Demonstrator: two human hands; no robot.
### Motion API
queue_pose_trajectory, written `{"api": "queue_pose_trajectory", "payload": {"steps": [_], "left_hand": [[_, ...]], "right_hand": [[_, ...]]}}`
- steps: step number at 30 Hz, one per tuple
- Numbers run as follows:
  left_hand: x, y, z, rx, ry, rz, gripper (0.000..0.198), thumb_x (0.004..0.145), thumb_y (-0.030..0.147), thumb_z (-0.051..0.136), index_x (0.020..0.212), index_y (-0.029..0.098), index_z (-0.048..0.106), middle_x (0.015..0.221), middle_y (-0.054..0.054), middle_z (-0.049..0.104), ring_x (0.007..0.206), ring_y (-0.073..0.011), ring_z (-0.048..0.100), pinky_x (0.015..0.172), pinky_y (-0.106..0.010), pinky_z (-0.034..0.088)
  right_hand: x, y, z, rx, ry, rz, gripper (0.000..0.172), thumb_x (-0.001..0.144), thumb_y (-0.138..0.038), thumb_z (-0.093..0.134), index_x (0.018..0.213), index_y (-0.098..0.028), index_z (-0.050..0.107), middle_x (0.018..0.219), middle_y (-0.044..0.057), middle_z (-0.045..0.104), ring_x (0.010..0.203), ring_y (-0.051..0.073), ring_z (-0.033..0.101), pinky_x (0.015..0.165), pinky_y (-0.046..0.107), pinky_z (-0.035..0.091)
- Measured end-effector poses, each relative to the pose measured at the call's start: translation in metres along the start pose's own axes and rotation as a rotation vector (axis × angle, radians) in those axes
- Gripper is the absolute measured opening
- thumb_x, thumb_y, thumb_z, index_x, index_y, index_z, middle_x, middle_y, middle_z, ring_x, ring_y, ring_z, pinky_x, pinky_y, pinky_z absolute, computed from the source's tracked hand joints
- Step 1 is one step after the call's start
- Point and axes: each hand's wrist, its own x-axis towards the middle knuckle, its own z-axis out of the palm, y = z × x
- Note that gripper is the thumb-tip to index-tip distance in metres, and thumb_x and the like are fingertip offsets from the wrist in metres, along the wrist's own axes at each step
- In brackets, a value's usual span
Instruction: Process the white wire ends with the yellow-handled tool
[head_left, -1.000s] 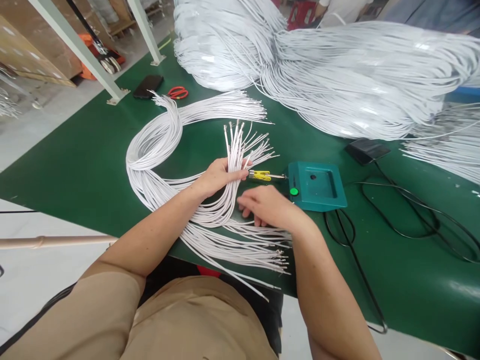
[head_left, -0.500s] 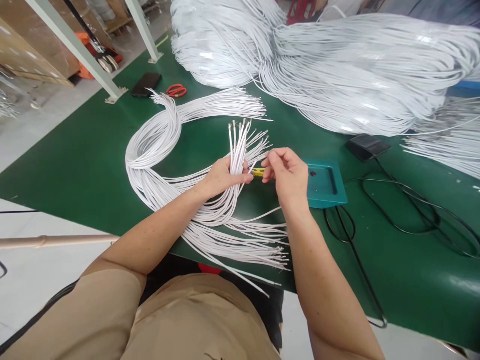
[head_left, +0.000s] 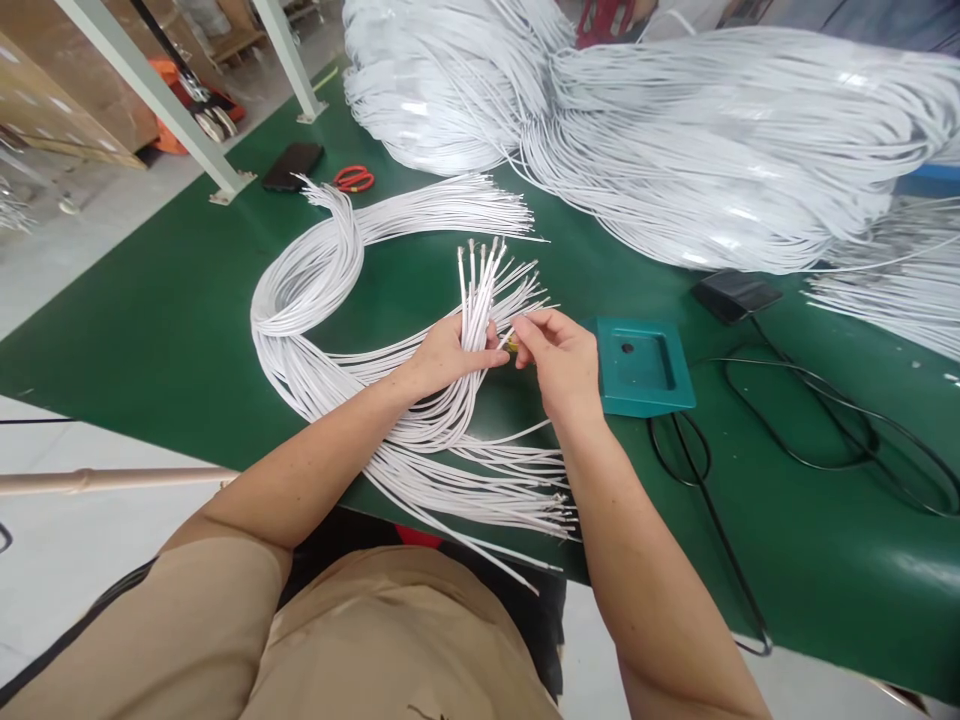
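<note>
My left hand point(head_left: 451, 352) is closed round a bunch of white wires point(head_left: 475, 315), whose stripped or tipped ends stand up above the thumb. Close on its right, my right hand point(head_left: 556, 357) pinches a single white wire point(head_left: 505, 339) near its end between thumb and fingers. A small yellow piece point(head_left: 513, 346) shows between the two hands, mostly covered by the right fingers. More white wires point(head_left: 480, 490) of the same bundle spread under my left forearm, their ends pointing right. The bundle loops round at the left point(head_left: 274, 300).
A teal tray-like device point(head_left: 611, 385) sits right of my right hand, with a black cable point(head_left: 709, 490). Behind it lies a black pedal-like box point(head_left: 735, 295). A large heap of white wire point(head_left: 697, 140) fills the back. Red-handled scissors point(head_left: 353, 179) and a dark flat object point(head_left: 293, 167) lie at back left.
My right hand has moved left, closer to my left hand, and now covers more of the yellow piece. My left hand keeps its grip on the bunch with hardly any movement.
</note>
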Motion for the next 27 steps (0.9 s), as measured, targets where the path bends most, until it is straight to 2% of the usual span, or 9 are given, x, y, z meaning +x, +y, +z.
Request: {"api": "queue_pose_trajectory", "payload": {"steps": [4, 8, 10, 12, 15, 18, 20, 23, 27], "left_hand": [[-0.001, -0.001, 0.001, -0.087, 0.026, 0.044, 0.038, 0.065, 0.04, 0.081, 0.077, 0.015, 0.055, 0.073, 0.003, 0.059, 0.068, -0.0096, 0.055, 0.072, -0.026, 0.045], [0.0, -0.001, 0.004, -0.296, -0.001, 0.043, 0.046, 0.061, 0.041, 0.085, 0.078, 0.015, 0.051, 0.072, 0.003, 0.06, 0.067, -0.0111, 0.061, 0.069, -0.027, 0.048], [0.0, 0.0, 0.006, -0.361, -0.043, 0.036, 0.047, 0.06, 0.04, 0.086, 0.077, 0.015, 0.05, 0.071, 0.002, 0.061, 0.065, -0.0116, 0.063, 0.065, -0.026, 0.048], [0.0, 0.001, 0.007, -0.395, -0.084, 0.038, 0.046, 0.063, 0.039, 0.085, 0.078, 0.015, 0.049, 0.07, 0.001, 0.063, 0.065, -0.0124, 0.065, 0.064, -0.026, 0.049], [-0.001, 0.002, 0.008, -0.445, -0.124, 0.054, 0.044, 0.066, 0.037, 0.084, 0.078, 0.016, 0.047, 0.069, 0.001, 0.064, 0.067, -0.0132, 0.067, 0.065, -0.026, 0.051], [-0.001, 0.001, 0.008, -0.46, -0.134, 0.056, 0.044, 0.065, 0.036, 0.084, 0.077, 0.016, 0.047, 0.07, 0.001, 0.064, 0.068, -0.013, 0.068, 0.067, -0.027, 0.053], [-0.001, 0.0, 0.007, -0.444, -0.146, 0.046, 0.042, 0.067, 0.036, 0.083, 0.078, 0.015, 0.048, 0.073, 0.0, 0.065, 0.07, -0.0132, 0.068, 0.066, -0.026, 0.052], [0.0, -0.003, 0.005, -0.4, -0.147, 0.042, 0.04, 0.07, 0.035, 0.081, 0.083, 0.015, 0.049, 0.077, -0.001, 0.067, 0.07, -0.0134, 0.069, 0.064, -0.025, 0.05], [-0.001, -0.004, 0.004, -0.384, -0.115, 0.127, 0.05, 0.073, 0.035, 0.079, 0.112, 0.017, 0.055, 0.076, 0.002, 0.063, 0.071, -0.0124, 0.068, 0.067, -0.025, 0.051]], "right_hand": [[-0.002, -0.003, 0.002, 0.117, -0.086, 0.084, 0.014, 0.073, -0.031, 0.069, 0.07, -0.018, 0.064, 0.063, -0.003, 0.057, 0.05, 0.007, 0.043, 0.05, 0.023, 0.039], [-0.004, -0.006, 0.006, 0.245, -0.122, 0.229, 0.023, 0.07, -0.03, 0.069, 0.059, -0.019, 0.052, 0.053, -0.007, 0.041, 0.046, 0.005, 0.033, 0.046, 0.022, 0.034], [-0.005, -0.008, 0.007, 0.253, -0.126, 0.262, 0.022, 0.069, -0.029, 0.067, 0.058, -0.02, 0.05, 0.05, -0.008, 0.037, 0.045, 0.006, 0.034, 0.046, 0.022, 0.033], [-0.005, -0.01, 0.005, 0.201, -0.129, 0.229, 0.008, 0.069, -0.026, 0.064, 0.073, -0.02, 0.06, 0.051, -0.008, 0.041, 0.048, 0.007, 0.042, 0.048, 0.023, 0.038], [-0.005, -0.014, 0.003, 0.121, -0.147, 0.125, 0.032, 0.068, -0.022, 0.061, 0.1, -0.023, 0.067, 0.059, -0.008, 0.05, 0.053, 0.009, 0.05, 0.055, 0.025, 0.046], [-0.005, -0.015, 0.001, 0.074, -0.155, 0.078, 0.02, 0.069, -0.023, 0.062, 0.087, -0.021, 0.07, 0.064, -0.006, 0.057, 0.055, 0.009, 0.052, 0.058, 0.026, 0.049], [-0.004, -0.014, 0.001, 0.043, -0.104, 0.066, 0.011, 0.069, -0.025, 0.065, 0.078, -0.02, 0.07, 0.066, -0.004, 0.061, 0.058, 0.01, 0.054, 0.06, 0.027, 0.049], [-0.002, -0.011, 0.0, 0.003, -0.028, 0.047, 0.012, 0.067, -0.028, 0.07, 0.075, -0.019, 0.07, 0.069, -0.002, 0.065, 0.061, 0.011, 0.056, 0.064, 0.027, 0.049], [0.0, -0.007, -0.001, -0.006, -0.052, 0.018, 0.011, 0.069, -0.029, 0.069, 0.071, -0.019, 0.067, 0.065, -0.004, 0.063, 0.059, 0.009, 0.052, 0.062, 0.025, 0.046]]}}
